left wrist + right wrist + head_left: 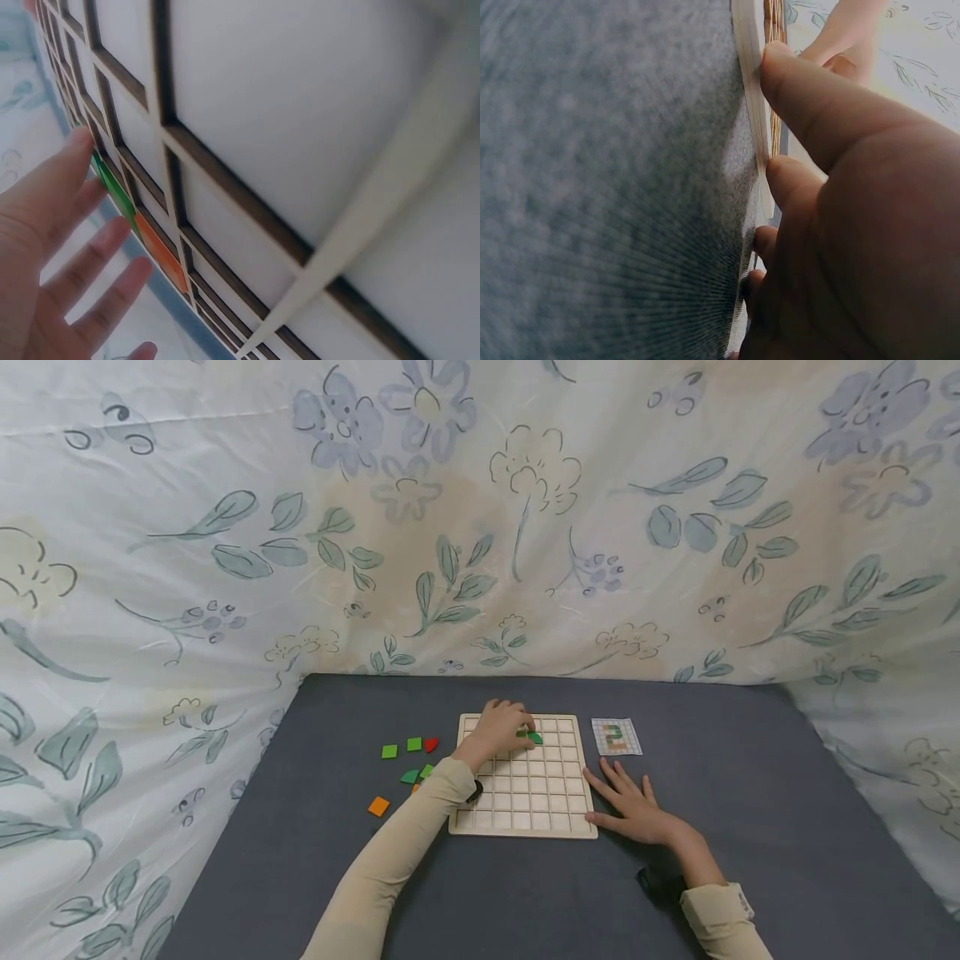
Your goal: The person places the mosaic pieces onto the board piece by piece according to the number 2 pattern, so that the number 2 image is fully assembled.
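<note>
A pale wooden grid board (532,818) lies flat in the middle of the table. Over its far rows reaches my left hand (497,731), thumb and fingertips at a green piece (535,738) in the grid. In the left wrist view the thumb and index finger are by the end of that green piece (114,187), the other fingers loosely extended. An orange piece (160,251) adjoins it in the board. My right hand (633,806) rests spread at the board's right side; its thumb and index fingertip touch the wooden edge (751,97).
Left of the board lie green squares (389,751), a red heart (431,744), a rounded green piece (409,777) and an orange square (378,807). Some pieces are partly behind the left sleeve. A card (617,737) with a green and orange pattern lies right of the board.
</note>
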### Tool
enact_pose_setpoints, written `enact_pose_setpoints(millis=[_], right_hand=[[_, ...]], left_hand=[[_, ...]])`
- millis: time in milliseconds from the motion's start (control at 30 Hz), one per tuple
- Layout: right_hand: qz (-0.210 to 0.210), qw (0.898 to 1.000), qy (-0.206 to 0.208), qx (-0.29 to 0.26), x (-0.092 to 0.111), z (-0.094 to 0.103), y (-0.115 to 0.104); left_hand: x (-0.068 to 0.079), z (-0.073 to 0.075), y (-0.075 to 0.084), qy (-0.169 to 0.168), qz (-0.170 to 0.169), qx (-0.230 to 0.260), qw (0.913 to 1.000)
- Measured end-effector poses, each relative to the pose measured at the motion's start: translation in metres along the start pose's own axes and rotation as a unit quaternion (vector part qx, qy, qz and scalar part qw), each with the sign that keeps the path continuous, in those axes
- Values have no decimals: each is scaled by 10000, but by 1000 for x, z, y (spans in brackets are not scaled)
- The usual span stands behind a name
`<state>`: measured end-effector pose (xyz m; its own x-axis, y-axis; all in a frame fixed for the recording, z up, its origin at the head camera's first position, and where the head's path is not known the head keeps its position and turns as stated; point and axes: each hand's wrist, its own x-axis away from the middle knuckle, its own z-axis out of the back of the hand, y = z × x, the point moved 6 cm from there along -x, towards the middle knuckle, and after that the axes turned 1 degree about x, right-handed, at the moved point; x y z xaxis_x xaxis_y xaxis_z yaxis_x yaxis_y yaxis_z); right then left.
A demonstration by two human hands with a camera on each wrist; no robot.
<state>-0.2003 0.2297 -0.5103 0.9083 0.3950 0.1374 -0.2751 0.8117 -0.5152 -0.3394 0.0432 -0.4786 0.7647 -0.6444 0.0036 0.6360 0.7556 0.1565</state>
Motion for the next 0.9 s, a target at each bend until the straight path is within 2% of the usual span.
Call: enact_pose_setpoints(millis=[333,733,900], right_hand=[[19,10000,23,15,0,-1,2],[161,9998,47,-144,1,-3,4],[290,9993,165,-176,-1,-4,6]], left_hand=[[10,2,-5,92,-19,215,9997],[20,6,-26,261,47,225,9994],[27,9,-37,298,183,325,9989]])
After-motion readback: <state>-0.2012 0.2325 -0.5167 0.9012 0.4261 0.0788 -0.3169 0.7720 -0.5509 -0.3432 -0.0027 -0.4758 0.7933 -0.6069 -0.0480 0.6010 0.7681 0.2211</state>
